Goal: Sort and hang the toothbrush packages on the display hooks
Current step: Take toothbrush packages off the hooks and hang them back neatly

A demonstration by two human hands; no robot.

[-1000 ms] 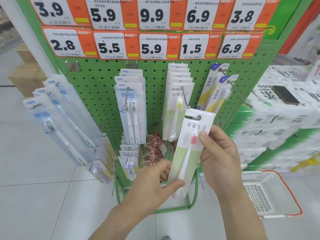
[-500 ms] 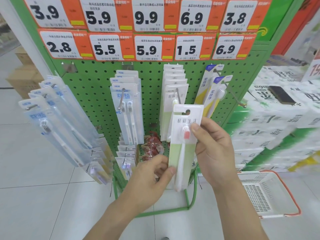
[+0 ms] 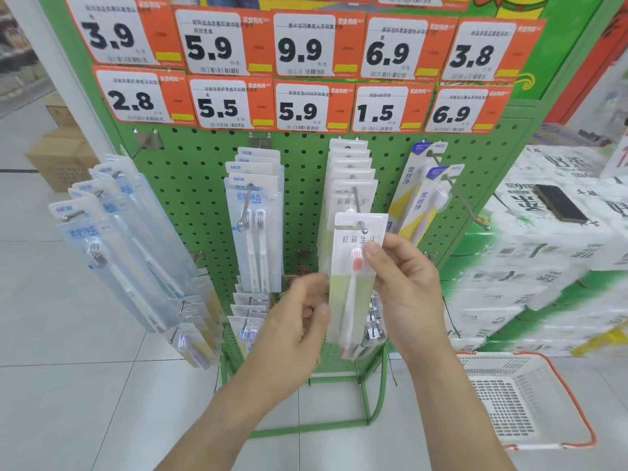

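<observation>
Up it goes: the white-and-green toothbrush package, held out in front of the rack a moment ago, now has its hang hole right at the ball tip of the middle display hook, in front of the stack of matching white packages already hanging there. The left hand, which was pinching the package's lower edge half a second back, now looks blurred beside that edge with its fingers loosely bent; whether it touches the pack I cannot tell. All this is on a green pegboard rack under two rows of orange price tags, with blue twin-brush packages on the neighbouring hook. White floor tiles spread below, a white shopping basket with red handles sits at lower right, and a dark phone lies on stacked tissue packs. The right hand grips the package's right edge, thumb pressed on the front beside the pink bristles.
</observation>
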